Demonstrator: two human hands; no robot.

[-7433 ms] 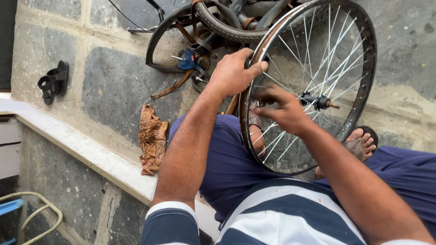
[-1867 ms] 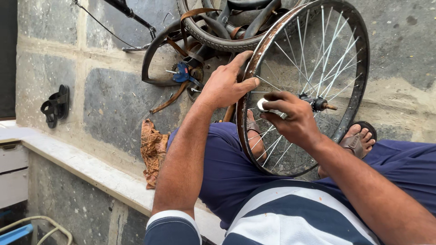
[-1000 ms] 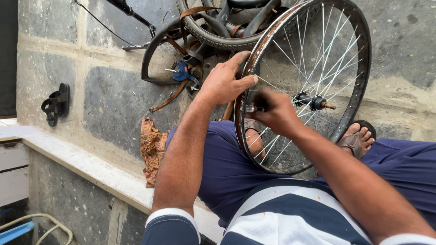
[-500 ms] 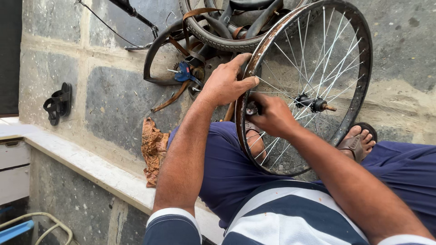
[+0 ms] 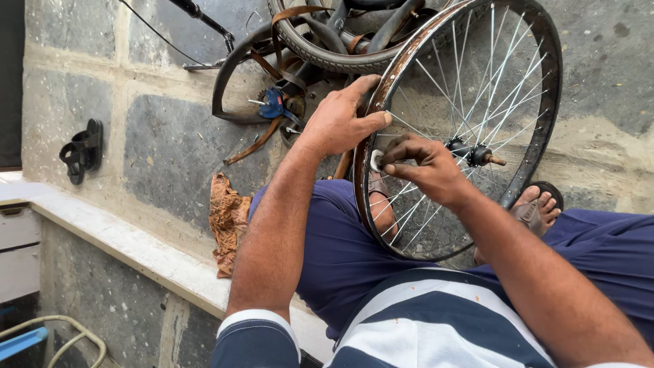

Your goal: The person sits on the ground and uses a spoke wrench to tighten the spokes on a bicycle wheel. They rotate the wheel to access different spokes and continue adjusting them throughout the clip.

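A bare spoked bicycle wheel (image 5: 538, 102) with a rusty rim stands upright between my knees, its hub (image 5: 473, 153) at the centre. My left hand (image 5: 337, 123) grips the rim at its left side, fingers curled over the edge. My right hand (image 5: 422, 167) reaches in among the spokes just inside that rim and pinches a small round whitish tool (image 5: 375, 161) against a spoke end. My sandalled foot (image 5: 535, 204) shows through the spokes.
A pile of tyres (image 5: 327, 51), bicycle parts and leather straps lies beyond the wheel on the stone floor. A brown rag (image 5: 228, 218) lies by a pale kerb (image 5: 129, 249). A dark sandal (image 5: 82, 150) sits at left. A hose (image 5: 75, 334) curls at lower left.
My right hand has shifted left along the spokes from near the hub to the rim, still holding the small tool. My left hand has kept its grip on the rim.
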